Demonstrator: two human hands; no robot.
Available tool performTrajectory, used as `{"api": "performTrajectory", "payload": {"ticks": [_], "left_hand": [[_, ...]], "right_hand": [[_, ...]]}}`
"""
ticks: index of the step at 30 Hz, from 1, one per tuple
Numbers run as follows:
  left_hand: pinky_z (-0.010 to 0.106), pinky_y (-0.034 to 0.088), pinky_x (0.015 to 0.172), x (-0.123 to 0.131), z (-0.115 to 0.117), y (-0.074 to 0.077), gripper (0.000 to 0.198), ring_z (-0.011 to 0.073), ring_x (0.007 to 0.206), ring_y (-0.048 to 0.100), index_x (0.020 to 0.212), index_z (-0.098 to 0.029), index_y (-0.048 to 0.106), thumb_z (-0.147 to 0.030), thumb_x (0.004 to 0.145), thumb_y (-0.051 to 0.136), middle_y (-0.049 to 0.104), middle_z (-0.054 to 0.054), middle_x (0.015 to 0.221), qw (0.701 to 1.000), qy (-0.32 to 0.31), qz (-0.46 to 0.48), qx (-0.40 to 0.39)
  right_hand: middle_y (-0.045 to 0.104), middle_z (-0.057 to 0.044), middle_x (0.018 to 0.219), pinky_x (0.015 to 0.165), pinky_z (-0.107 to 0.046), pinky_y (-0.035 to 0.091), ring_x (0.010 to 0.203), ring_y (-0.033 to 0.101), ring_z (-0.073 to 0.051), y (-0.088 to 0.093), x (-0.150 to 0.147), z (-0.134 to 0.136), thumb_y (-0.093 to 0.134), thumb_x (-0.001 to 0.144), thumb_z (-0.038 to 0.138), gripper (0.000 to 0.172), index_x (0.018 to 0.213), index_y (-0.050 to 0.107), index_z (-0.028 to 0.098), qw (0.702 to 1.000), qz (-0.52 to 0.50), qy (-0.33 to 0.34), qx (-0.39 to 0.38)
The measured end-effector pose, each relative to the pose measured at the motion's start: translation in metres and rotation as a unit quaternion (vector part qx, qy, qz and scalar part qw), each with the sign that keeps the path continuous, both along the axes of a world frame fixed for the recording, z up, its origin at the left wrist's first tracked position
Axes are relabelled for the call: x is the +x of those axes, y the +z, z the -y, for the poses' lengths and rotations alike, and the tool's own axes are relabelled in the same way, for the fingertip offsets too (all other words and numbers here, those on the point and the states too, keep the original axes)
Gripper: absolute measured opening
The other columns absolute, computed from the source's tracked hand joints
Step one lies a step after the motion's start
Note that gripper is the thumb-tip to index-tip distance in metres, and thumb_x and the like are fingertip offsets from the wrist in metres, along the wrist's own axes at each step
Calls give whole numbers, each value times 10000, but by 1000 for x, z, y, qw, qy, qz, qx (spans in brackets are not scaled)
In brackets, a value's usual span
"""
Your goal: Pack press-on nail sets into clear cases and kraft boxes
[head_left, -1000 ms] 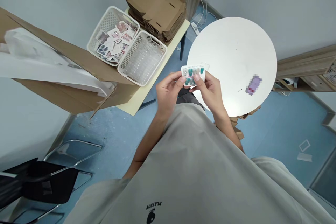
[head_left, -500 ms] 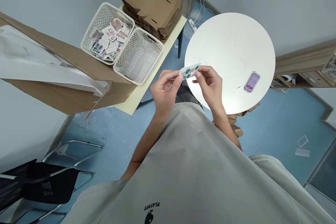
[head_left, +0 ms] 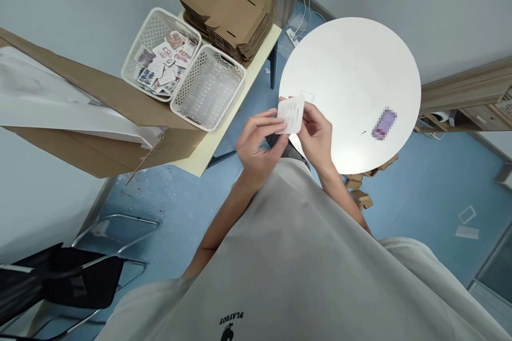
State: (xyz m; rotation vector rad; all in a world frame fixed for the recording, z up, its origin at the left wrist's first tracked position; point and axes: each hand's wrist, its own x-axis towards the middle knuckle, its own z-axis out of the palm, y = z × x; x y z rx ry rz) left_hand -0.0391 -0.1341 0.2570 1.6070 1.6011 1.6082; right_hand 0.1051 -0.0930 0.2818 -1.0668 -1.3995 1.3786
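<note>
A small white card with faint print faces up between my hands, above the near left edge of the round white table. My left hand has its fingers on the card's left side, with the thumb at the lower edge. On the right side, my right hand grips the card, its thumb and fingers partly behind it. A clear flat piece lies on the table just beyond the card.
A basket of printed cards and a basket of clear plastic cases stand on a yellow table beside folded cardboard. A large open box is at left. A black chair stands lower left.
The card has been turned over from its side with teal and pink pieces to its plain printed side. My left hand has shifted slightly right, and both hands have changed their hold.
</note>
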Motion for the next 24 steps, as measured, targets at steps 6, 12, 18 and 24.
{"api": "performTrajectory", "payload": {"ticks": [6,12,18,24], "left_hand": [[458,686,1017,7,-1,-7,210,214,1093,775,1170,-301,796,-479,1069,751,741,29,1117,999,50,-20,10],[409,684,969,11,-5,-6,425,256,1250,734,1370,-305,766,-571,1039,769,706,98,1421,999,9,35,-38],[390,673,939,4,-14,-13,475,258,1156,786,1331,-284,805,-647,1030,748,815,102,1267,960,-38,238,-142],[439,674,991,2,-18,-16,469,269,1133,815,1202,-264,850,-665,960,827,857,93,1166,931,-72,305,-188]], "right_hand": [[777,-75,1445,1113,-503,682,1360,750,-323,-5,-5,13,740,949,823,727,1468,712,314,999,-5,25,-21],[840,-66,1212,908,-403,737,1160,833,-281,-3,5,0,591,1056,796,592,1281,804,291,996,22,-58,-66],[843,-59,1136,758,-360,733,967,849,-236,-3,21,-14,635,1006,840,624,1243,816,293,996,26,-20,-86],[838,-45,1076,771,-339,701,956,820,-215,-21,20,-14,638,1013,822,635,1352,724,293,996,37,-31,-69]]}}
